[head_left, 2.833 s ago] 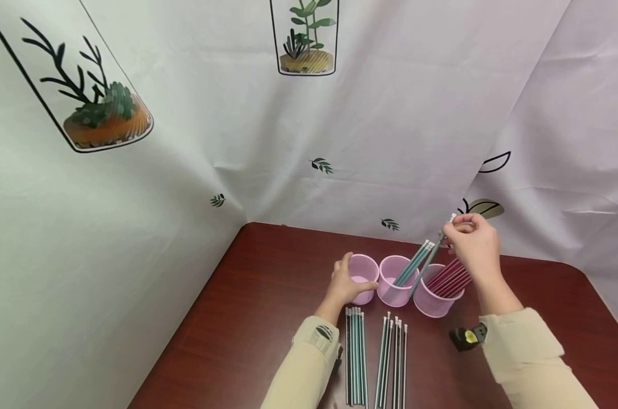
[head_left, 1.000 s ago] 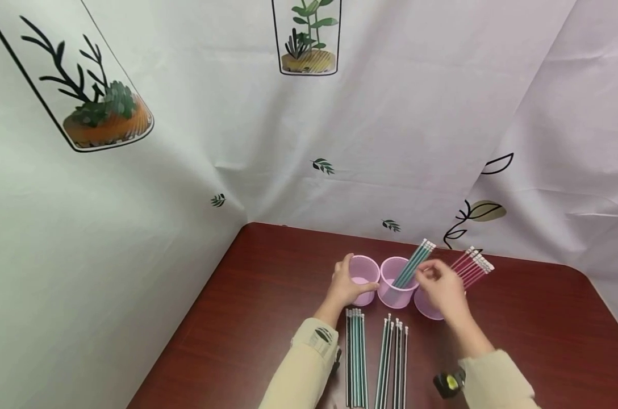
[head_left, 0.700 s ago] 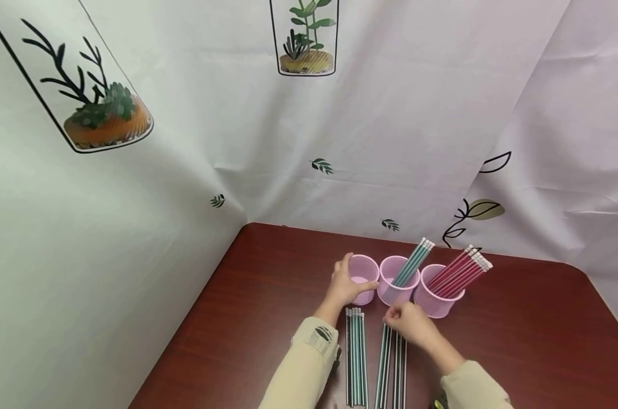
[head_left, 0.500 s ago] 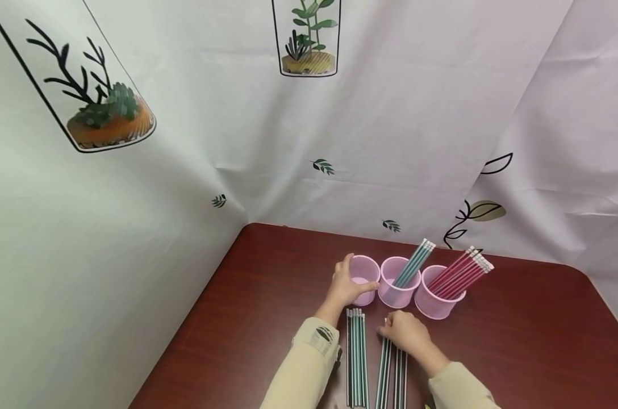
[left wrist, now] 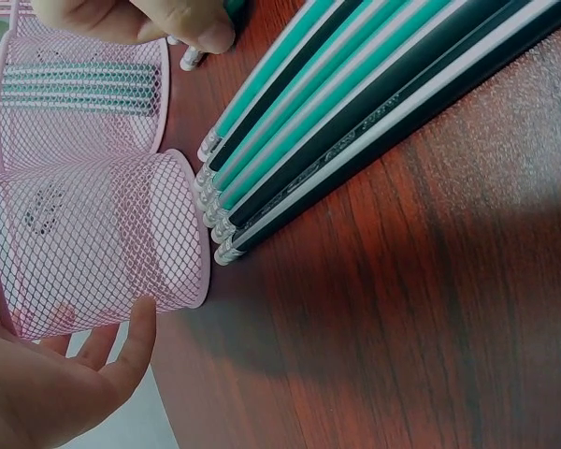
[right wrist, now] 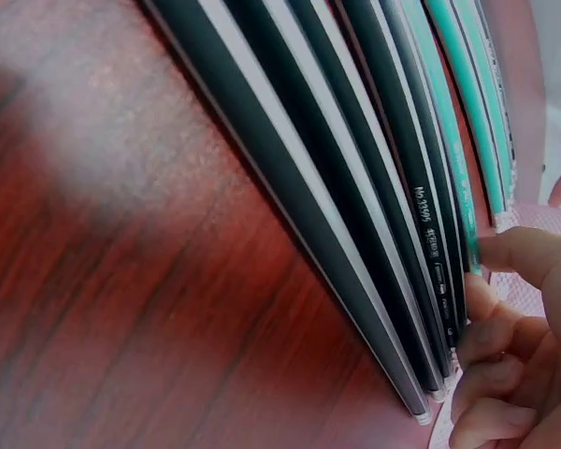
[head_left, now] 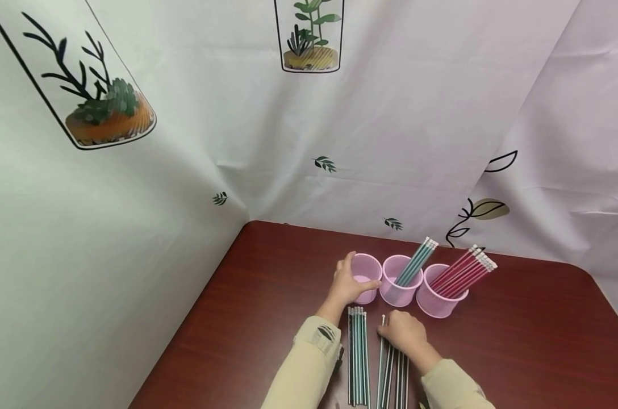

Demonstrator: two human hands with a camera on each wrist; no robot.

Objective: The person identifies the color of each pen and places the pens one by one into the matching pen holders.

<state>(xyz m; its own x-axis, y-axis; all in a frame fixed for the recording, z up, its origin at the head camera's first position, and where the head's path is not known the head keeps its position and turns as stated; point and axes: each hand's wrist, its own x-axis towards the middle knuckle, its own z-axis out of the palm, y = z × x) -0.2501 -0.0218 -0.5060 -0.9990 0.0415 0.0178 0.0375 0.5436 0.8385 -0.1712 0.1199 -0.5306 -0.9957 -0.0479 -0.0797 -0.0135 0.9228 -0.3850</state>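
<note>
One green pencil | axis fore-aft, eraser farthest | right hand: grip pinching it | left hand: curled round pink cup

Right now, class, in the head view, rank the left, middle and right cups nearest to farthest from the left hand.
1. Left cup: gripped by the left hand.
2. Middle cup: with green pencils.
3. Right cup: row's end, red pencils.

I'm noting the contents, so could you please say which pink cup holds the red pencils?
The rightmost pink cup; the middle cup holds green pencils, and the left cup shows none.
</note>
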